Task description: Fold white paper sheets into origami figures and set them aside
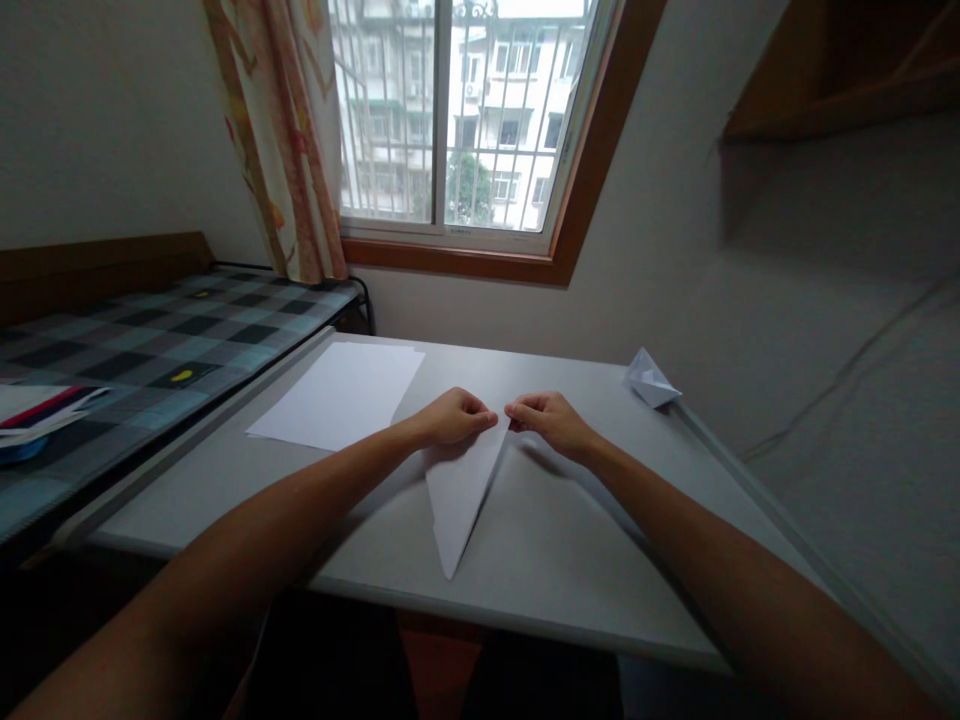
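Observation:
A folded sheet of white paper lies on the table in front of me, its pointed corner toward the near edge. My left hand pinches the paper near its far end, thumb and fingers closed. Just to the right, my right hand is closed in a pinch at the paper's far right corner. The fingertips of both hands are close together but apart. The far edge of the paper is partly hidden by my left hand.
A stack of white paper sheets lies at the table's back left. A folded paper boat stands at the back right edge of the white table. Left is a bed with a checked cover; a window and a curtain are behind.

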The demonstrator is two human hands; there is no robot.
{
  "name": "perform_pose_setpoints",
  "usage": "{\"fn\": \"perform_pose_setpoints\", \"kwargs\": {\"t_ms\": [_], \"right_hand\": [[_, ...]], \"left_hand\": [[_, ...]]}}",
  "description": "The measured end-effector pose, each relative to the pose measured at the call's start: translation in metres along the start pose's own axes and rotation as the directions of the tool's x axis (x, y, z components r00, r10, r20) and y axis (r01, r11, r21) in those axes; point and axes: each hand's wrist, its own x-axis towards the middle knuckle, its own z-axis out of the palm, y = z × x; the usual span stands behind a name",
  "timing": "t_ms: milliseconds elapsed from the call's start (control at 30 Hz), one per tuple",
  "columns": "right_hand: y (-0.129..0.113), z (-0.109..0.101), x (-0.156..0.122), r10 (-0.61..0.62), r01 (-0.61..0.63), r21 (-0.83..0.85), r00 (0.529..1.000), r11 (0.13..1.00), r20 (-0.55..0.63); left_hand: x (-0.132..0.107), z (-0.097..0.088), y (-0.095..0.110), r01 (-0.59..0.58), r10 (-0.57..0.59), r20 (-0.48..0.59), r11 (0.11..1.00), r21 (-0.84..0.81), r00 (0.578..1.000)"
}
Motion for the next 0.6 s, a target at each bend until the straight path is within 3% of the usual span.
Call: {"fn": "perform_pose_setpoints", "kwargs": {"t_ms": [167, 300, 400, 467, 533, 600], "right_hand": [[0.002, 0.000, 0.000, 0.028, -0.027, 0.061, 1.000, 0.998, -0.011], [0.002, 0.000, 0.002, 0.016, -0.013, 0.044, 0.998, 0.999, -0.061], [0.009, -0.004, 0.006, 0.045, -0.044, 0.008, 0.988, 0.999, -0.145], [0.015, -0.010, 0.008, 0.060, -0.087, -0.096, 0.965, 0.992, -0.256], [0.021, -0.019, 0.008, 0.036, -0.135, -0.252, 0.932, 0.958, -0.361], [0.025, -0.029, 0.007, -0.022, -0.174, -0.423, 0.908, 0.889, -0.419]], "left_hand": [[0.001, 0.001, 0.000, 0.045, -0.047, -0.034, 0.998, -0.034, 0.998], [0.003, -0.003, -0.002, 0.034, -0.035, -0.001, 0.992, 0.124, 0.999], [-0.003, -0.004, 0.006, -0.075, 0.144, -0.148, 0.914, 0.398, 0.978], [-0.010, 0.001, 0.013, -0.130, 0.343, -0.244, 0.780, 0.612, 0.907], [-0.017, 0.011, 0.015, -0.203, 0.421, -0.138, 0.669, 0.715, 0.897], [-0.020, 0.021, 0.011, -0.285, 0.408, 0.021, 0.599, 0.748, 0.913]]}}
